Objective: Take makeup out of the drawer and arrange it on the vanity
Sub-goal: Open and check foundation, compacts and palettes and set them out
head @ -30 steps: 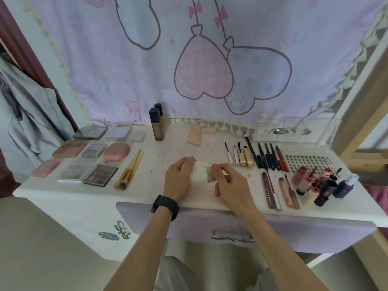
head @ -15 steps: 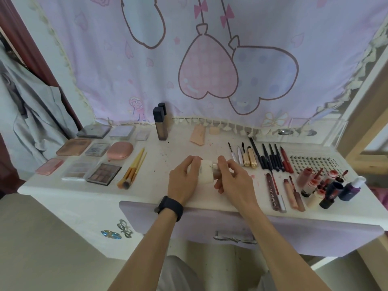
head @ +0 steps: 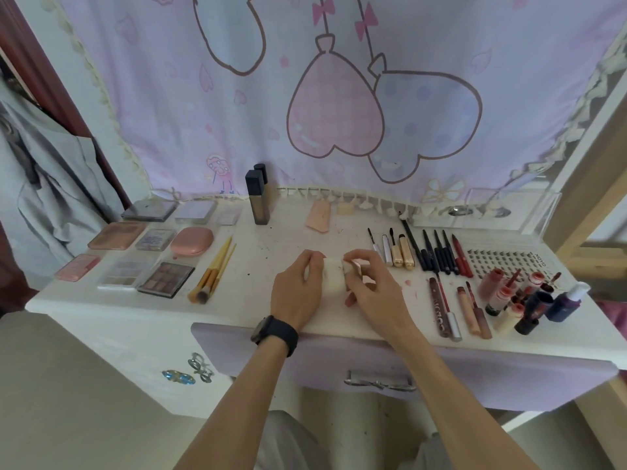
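Left hand (head: 298,293) grips a small white container (head: 334,279) mid-surface (head: 271,245); right hand (head: 376,293) pinches its cap end at three o'clock. Likely light, rigid and smooth: hold it round the body.

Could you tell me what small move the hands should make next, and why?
Probably set the white item down where it is: left hand and right hand both grip it over the vanity middle, between the brushes and the pencils.
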